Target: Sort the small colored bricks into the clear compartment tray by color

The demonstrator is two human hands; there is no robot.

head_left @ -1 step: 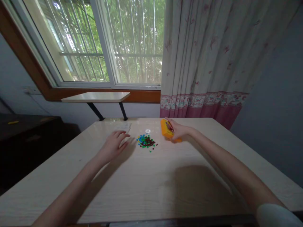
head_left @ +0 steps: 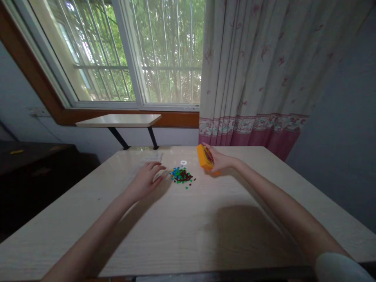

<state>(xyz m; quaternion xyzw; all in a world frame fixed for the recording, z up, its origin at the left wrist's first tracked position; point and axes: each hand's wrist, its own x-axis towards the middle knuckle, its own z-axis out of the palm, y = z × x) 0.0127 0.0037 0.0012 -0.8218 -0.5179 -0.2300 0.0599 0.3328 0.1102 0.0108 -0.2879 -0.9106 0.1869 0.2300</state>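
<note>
A small heap of tiny blue, green, dark brown and yellow pieces [head_left: 182,175] lies on the table; they are too small to name exactly. Just left of the heap is my left hand [head_left: 146,178], its fingers loosely spread with nothing in them. On the other side, my right hand [head_left: 219,159] grips an orange-yellow box [head_left: 203,156] with a dark printed label. The box is tilted, and the palm and fingers hide part of it. A bit of orange also shows below this hand.
The pale table [head_left: 164,235] fills the foreground. A raised white shelf [head_left: 120,120] on black legs stands at its back left. Behind are a barred window [head_left: 167,51] and a floral curtain [head_left: 249,78]. A dark piece of furniture [head_left: 35,176] is at the left.
My left hand has shifted slightly right, closer to the heap. The box in my right hand has moved a little up and left. The heap looks the same.
</note>
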